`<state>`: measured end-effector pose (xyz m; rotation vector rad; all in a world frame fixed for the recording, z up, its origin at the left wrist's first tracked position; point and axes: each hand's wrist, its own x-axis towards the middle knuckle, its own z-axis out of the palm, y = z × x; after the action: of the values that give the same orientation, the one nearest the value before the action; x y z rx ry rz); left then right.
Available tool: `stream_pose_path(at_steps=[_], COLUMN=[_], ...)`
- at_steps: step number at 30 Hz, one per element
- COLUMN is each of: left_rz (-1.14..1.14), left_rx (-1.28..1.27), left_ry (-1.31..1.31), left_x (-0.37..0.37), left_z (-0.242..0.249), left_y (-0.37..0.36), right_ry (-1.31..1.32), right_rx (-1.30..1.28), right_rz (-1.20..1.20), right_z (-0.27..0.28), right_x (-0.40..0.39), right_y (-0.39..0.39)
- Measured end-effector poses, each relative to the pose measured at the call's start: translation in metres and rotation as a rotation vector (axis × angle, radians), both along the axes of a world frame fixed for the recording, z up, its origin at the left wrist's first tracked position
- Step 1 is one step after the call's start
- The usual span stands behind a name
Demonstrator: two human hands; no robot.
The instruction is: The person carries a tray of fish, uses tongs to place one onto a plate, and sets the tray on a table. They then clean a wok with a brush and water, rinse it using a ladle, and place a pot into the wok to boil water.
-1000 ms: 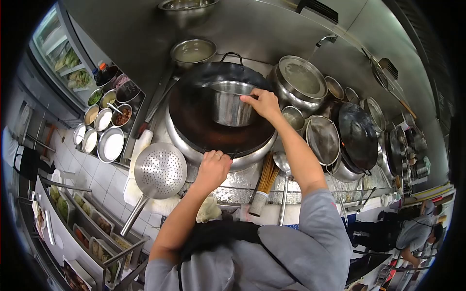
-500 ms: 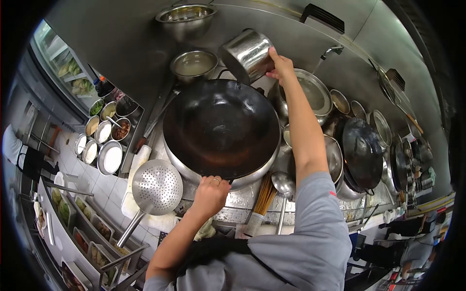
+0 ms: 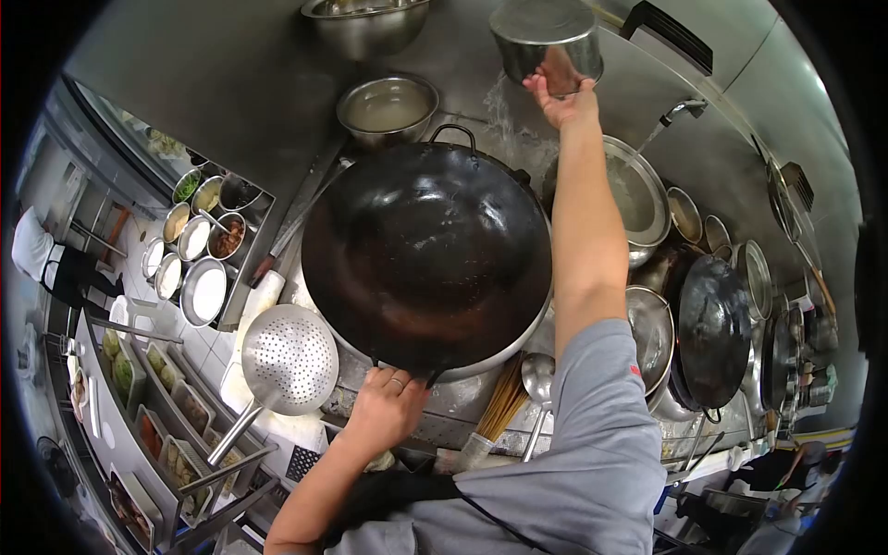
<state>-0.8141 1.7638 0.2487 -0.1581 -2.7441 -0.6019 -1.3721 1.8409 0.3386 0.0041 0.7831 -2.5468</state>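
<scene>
My left hand [image 3: 384, 409] is closed on the near handle of a large black wok [image 3: 425, 268], which tilts toward me on the stove, its inside wet and shiny. Beyond the wok, my right hand [image 3: 566, 104] grips the rim of a steel pot [image 3: 541, 26]. The pot is upturned with its base uppermost, and water falls from its left side onto the steel surface behind the wok. Just left of that stream stands a steel bowl [image 3: 387, 111] of cloudy liquid. The wok's far loop handle [image 3: 453, 134] is free.
A perforated strainer [image 3: 289, 359] lies at the wok's left. A bamboo brush [image 3: 499, 402] and a ladle [image 3: 538, 377] lie to the right. Farther right are a running tap [image 3: 683, 111], a water-filled pot [image 3: 638, 190] and another wok [image 3: 714, 319]. Ingredient bowls [image 3: 205, 294] stand left.
My right hand has carried the pot up and away from me and turned it over, so water now pours out. My left hand stays on the wok handle.
</scene>
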Motion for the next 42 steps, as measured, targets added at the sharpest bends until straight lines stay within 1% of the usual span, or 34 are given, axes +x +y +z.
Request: stream_pose_path(at_steps=[2, 5, 6, 9, 12, 15, 16, 17, 18, 20, 21, 23, 26, 29, 32, 35, 36, 39, 42], left_rz=[0.009, 0.018, 0.018, 0.011, 0.0, -0.003, -0.002, -0.004, -0.005, -0.009, -0.011, -0.012, -0.005, -0.001, -0.005, -0.005, -0.007, -0.007, -0.014], left_rx=[0.014, 0.045, 0.053, 0.066, 0.048, 0.036, 0.035, 0.038, 0.041, 0.041, 0.042, 0.039, 0.027, 0.045, 0.039, 0.046, 0.053, 0.055, 0.063], left_ry=[0.0, -0.024, -0.02, -0.018, -0.031, -0.043, -0.044, -0.045, -0.045, -0.052, -0.051, -0.056, -0.077, -0.091, -0.081, -0.077, -0.078, -0.078, -0.05], left_x=[-0.002, -0.002, -0.002, -0.004, -0.004, -0.002, -0.003, -0.003, -0.004, -0.004, -0.004, -0.003, -0.002, -0.003, -0.003, -0.001, 0.0, -0.001, -0.002], left_z=[0.001, 0.0, 0.0, 0.002, 0.0, -0.002, -0.002, 0.0, 0.001, 0.001, 0.0, 0.0, -0.001, 0.0, 0.0, -0.003, -0.005, -0.003, -0.006], left_y=[0.0, 0.001, 0.001, 0.002, 0.0, 0.0, 0.0, 0.0, 0.001, 0.001, 0.001, 0.0, -0.001, 0.0, 0.0, -0.001, -0.001, -0.001, -0.004], right_ry=[0.052, 0.116, 0.155, 0.176, 0.331, 0.566, 0.677, 0.899, 1.086, 1.226, 1.24, 1.265, 1.484, 1.647, 1.47, 1.367, 1.327, 1.254, 1.244], right_rx=[-0.013, 0.04, 0.052, 0.168, 0.335, 0.908, 1.162, 1.482, 1.667, 1.776, 1.864, 1.99, 2.084, 2.332, 2.257, 2.327, 2.342, 2.439, 2.426], right_rz=[-0.027, -0.072, -0.054, -0.157, -0.299, -0.284, -0.45, -0.486, -0.513, -0.359, -0.352, -0.346, -0.475, -0.154, -0.043, 0.062, 0.095, 0.241, 0.1], right_z=[0.015, 0.029, 0.031, 0.041, 0.017, -0.008, -0.013, -0.025, -0.028, -0.058, -0.069, -0.092, -0.13, -0.124, -0.152, -0.165, -0.152, -0.143, -0.121], right_x=[-0.002, -0.001, -0.002, 0.02, -0.003, -0.018, -0.008, -0.016, -0.002, -0.012, -0.006, -0.009, -0.024, -0.029, -0.055, -0.052, -0.036, -0.031, -0.025], right_y=[0.007, 0.018, 0.023, 0.028, 0.036, 0.045, 0.041, 0.042, 0.037, 0.029, 0.024, 0.019, 0.017, 0.002, -0.007, -0.002, 0.0, 0.002, 0.013])
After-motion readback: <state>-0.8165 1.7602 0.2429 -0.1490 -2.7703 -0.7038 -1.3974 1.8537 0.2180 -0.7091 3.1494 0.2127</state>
